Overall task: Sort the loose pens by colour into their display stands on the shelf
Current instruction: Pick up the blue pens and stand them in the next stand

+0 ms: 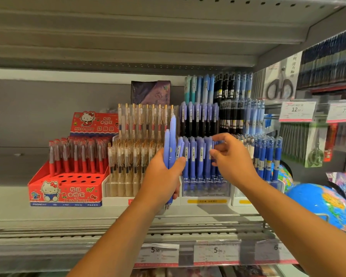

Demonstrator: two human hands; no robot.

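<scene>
While the left hand (164, 176) grips a bunch of blue pens (171, 144) upright at frame centre, the right hand (232, 158) reaches just right of it. Its fingers (220, 151) curl at the front row of the blue stand (206, 188), but I cannot tell whether they pinch a pen there.

I see periwinkle-blue pens (171, 136) at centre. Lower left, a red stand (68, 196) bears a white cat (49, 189); lower right, a blue globe (312, 198) patched yellow.
</scene>
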